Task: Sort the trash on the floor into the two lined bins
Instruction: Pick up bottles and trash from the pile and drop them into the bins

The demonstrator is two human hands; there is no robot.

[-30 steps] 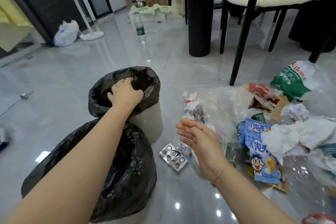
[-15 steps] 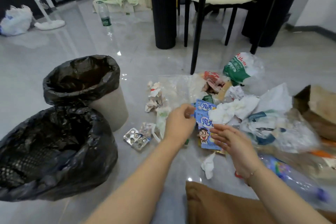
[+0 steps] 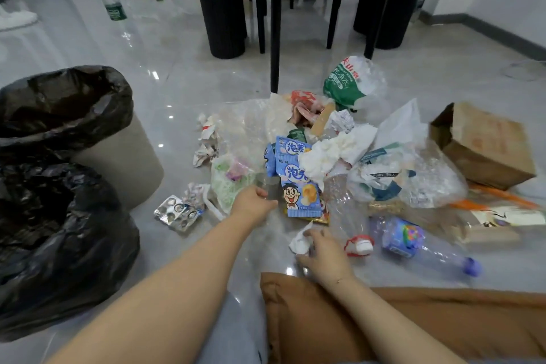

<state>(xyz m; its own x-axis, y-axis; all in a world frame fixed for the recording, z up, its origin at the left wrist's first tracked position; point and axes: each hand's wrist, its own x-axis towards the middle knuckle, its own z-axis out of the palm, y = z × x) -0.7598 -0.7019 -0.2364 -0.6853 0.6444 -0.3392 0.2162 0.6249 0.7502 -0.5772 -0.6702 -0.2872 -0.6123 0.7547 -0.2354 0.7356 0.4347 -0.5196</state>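
Left hand (image 3: 253, 203): grip closed on a clear plastic piece (image 3: 270, 186) at the trash pile (image 3: 339, 156)'s 8 o'clock edge. Right hand (image 3: 326, 254): grip pinching a crumpled white tissue (image 3: 300, 242) on the floor (image 3: 183, 91). Two black-lined bins (image 3: 68, 103) at 9 o'clock of the pile, well apart from both hands.

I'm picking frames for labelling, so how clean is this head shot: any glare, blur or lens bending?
Head view: small white light spots glare on the glossy floor; the left hand and the clear item it grips look motion-smeared; the right hand on the crumpled tissue is soft too; wide-angle bending bows the chair leg and room edges; the pile stays readable.
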